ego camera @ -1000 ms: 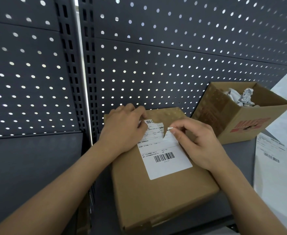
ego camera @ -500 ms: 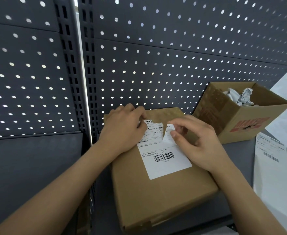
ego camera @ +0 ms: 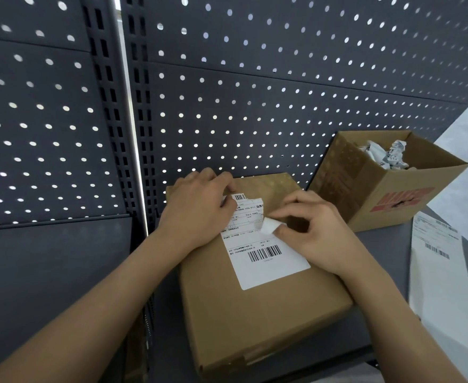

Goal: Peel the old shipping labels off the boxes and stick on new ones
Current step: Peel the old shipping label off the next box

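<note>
one old label [ego camera: 266,261], partly torn, sits atop the closed box [ego camera: 255,322] at the shelf's [ego camera: 387,250] front edge. the right hand [ego camera: 318,239] pinches its lifted flap to peel. the left hand [ego camera: 197,214] presses the box's far left corner, likely steadying it. an open box [ego camera: 393,205] for scraps stands back right.

White barcoded label [ego camera: 266,261], brown box [ego camera: 255,313]

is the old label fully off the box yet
No, most of the label lies flat on the box, while the right hand pinches only a lifted corner.
</note>
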Demonstrator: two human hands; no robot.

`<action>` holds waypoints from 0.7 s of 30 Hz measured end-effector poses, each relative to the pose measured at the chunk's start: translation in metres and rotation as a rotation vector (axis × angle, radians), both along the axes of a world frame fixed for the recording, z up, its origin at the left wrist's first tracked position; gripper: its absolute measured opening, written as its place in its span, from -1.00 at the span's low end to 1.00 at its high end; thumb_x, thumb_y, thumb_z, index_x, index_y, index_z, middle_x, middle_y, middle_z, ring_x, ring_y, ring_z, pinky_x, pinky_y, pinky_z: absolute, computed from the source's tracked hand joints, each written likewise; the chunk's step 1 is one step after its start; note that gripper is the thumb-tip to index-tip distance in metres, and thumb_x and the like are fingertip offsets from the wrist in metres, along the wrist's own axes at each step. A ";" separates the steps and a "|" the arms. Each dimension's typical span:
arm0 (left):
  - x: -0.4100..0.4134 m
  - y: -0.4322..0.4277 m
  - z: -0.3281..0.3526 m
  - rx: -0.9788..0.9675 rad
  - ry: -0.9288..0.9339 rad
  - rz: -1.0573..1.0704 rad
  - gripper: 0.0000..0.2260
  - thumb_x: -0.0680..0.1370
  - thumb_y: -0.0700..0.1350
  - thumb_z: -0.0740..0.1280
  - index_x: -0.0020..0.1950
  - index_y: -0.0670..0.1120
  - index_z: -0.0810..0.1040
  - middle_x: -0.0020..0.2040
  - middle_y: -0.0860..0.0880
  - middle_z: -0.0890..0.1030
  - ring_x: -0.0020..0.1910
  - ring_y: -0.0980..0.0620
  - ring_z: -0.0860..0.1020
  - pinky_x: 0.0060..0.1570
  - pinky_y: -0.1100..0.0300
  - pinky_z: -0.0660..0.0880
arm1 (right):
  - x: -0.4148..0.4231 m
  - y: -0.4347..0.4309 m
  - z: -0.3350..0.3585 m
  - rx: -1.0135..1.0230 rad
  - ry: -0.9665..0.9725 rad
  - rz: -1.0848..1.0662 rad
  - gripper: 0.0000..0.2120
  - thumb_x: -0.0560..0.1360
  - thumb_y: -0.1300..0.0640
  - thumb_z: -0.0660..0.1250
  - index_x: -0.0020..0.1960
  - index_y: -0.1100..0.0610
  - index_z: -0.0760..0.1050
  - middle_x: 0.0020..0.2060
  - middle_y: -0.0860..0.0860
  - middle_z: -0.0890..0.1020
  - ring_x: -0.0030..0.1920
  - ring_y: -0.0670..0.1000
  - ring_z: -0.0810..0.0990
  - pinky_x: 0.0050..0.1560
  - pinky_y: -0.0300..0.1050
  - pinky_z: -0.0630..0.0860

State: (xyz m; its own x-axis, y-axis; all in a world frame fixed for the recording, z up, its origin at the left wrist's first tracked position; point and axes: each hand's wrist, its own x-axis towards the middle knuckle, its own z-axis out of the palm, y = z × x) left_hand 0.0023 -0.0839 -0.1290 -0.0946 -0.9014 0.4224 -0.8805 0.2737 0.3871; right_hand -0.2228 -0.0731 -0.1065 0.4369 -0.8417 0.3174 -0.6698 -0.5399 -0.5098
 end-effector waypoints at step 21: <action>0.000 0.000 0.000 0.032 0.002 0.011 -0.80 0.54 -0.01 0.24 0.12 0.07 0.54 -0.11 0.07 0.43 0.01 -0.04 0.48 0.03 0.08 0.35 | -0.001 0.019 0.004 -0.170 -0.044 0.153 -0.86 0.56 0.11 0.17 0.01 -0.06 0.48 -0.13 -0.17 0.55 -0.10 -0.14 0.54 -0.12 -0.25 0.44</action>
State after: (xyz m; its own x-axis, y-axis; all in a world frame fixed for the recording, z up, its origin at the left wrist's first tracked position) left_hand 0.0023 -0.0838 -0.1285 -0.0834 -0.9155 0.3935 -0.8826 0.2512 0.3975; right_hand -0.2236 -0.0544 -0.1026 0.5382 -0.6995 0.4701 -0.5528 -0.7140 -0.4296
